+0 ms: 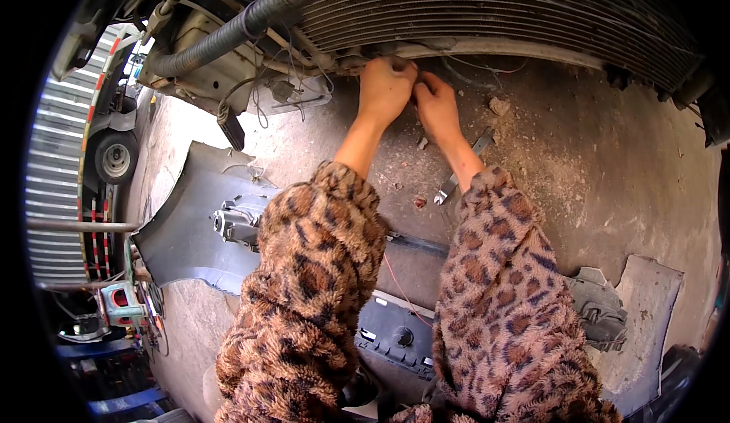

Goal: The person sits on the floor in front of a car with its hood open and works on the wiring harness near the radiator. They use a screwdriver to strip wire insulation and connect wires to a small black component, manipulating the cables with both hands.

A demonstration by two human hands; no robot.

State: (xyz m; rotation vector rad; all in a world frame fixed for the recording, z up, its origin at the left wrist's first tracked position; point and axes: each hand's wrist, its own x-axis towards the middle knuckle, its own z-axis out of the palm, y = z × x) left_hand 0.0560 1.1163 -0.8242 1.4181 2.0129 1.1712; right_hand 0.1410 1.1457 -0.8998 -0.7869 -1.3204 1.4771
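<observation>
Both my hands are raised to the lower edge of a finned radiator (487, 1), close together. My left hand (386, 90) is closed with its back toward me, at the pale bar (464, 46) along the radiator's bottom. Beside it, nearly touching, my right hand (439, 109) has its fingers curled in a pinch. What the fingers hold is hidden behind them. Thin wires (487, 67) hang just right of my hands. On the ground behind my right wrist lies an open-ended wrench (445, 190), partly covered by the forearm.
A thick ribbed hose (220, 39) and loose cables run at upper left. Grey bumper pieces (179, 217) lie on the dusty concrete floor, with a black plastic panel (395, 337) between my arms. Another broken piece (642, 332) lies at right. A truck wheel (115, 158) stands far left.
</observation>
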